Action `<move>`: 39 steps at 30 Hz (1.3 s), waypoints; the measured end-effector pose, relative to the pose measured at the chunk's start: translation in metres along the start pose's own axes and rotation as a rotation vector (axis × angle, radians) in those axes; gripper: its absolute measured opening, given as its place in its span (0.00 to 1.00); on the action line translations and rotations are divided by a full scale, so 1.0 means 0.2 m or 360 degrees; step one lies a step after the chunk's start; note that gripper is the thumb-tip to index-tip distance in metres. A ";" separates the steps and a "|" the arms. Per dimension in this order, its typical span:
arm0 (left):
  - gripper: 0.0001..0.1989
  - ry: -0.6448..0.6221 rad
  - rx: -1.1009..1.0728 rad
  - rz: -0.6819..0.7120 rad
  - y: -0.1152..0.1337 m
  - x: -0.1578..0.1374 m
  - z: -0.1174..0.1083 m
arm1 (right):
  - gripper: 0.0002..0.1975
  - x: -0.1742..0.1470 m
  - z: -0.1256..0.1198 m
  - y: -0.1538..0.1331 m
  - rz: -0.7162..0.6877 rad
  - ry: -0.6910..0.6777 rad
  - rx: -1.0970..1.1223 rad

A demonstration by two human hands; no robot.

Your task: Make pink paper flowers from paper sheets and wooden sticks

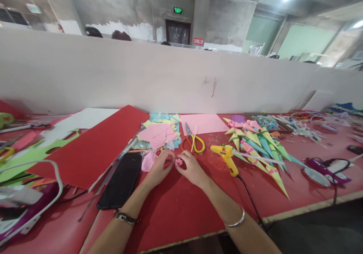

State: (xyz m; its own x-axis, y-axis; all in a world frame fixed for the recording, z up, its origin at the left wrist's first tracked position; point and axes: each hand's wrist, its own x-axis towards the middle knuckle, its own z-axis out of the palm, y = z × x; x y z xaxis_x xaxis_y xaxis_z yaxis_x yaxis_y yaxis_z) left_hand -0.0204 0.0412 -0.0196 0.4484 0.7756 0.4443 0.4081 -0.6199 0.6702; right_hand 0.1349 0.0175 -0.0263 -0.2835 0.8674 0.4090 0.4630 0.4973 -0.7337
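A small pink rolled flower (179, 162) is between the thumb and fingers of my right hand (194, 169), just above the red tabletop. My left hand (160, 167) is curved close to the flower's left side. Its thumb and forefinger are apart, and I cannot tell whether their tips touch the flower. Beside my left hand lies a piece of pink material (148, 161). Just beyond both hands are scissors (198, 143) with red and yellow handles, a thin white stick across them. A yellow glue gun (227, 157) with a clear glue stick lies to the right.
Pink paper pieces (159, 134), a pink sheet (204, 123) and a red board (96, 148) lie further back. A black phone (120, 182) is by my left forearm. Paper cones (259, 142) are piled at the right. A cord trails off the table edge. A white partition (159, 80) stands behind.
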 end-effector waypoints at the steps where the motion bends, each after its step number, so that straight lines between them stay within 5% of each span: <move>1: 0.07 0.0000 -0.0010 -0.0001 -0.01 0.00 0.00 | 0.08 0.00 0.00 0.00 -0.0006 0.0003 -0.0002; 14: 0.04 0.0091 0.0043 0.0024 0.02 -0.03 0.00 | 0.09 0.00 0.00 -0.01 -0.0021 -0.0084 -0.0062; 23: 0.08 0.0465 0.0580 -0.0112 0.04 -0.02 -0.17 | 0.14 0.00 0.00 0.01 0.0016 -0.0003 -0.0111; 27: 0.14 0.0542 0.1291 -0.0328 0.01 -0.05 -0.23 | 0.08 0.00 -0.01 -0.01 0.0022 -0.0021 -0.0169; 31: 0.17 0.0416 0.1315 -0.0309 -0.02 -0.06 -0.21 | 0.07 0.00 -0.01 -0.03 0.0060 -0.0021 -0.0231; 36: 0.25 -0.0180 0.1015 -0.0065 0.01 -0.05 -0.15 | 0.10 -0.01 -0.01 -0.04 0.0052 -0.0040 -0.0274; 39: 0.31 -0.0327 0.0918 -0.0085 0.02 -0.06 -0.11 | 0.10 -0.01 0.00 -0.04 0.0084 -0.0041 -0.0353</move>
State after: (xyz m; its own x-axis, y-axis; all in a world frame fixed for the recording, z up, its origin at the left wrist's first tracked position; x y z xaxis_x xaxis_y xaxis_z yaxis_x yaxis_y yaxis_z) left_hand -0.0421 0.0318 -0.0087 0.5361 0.8041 0.2568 0.7731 -0.5899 0.2333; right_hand 0.1327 0.0116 -0.0213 -0.2742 0.8930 0.3568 0.6502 0.4455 -0.6155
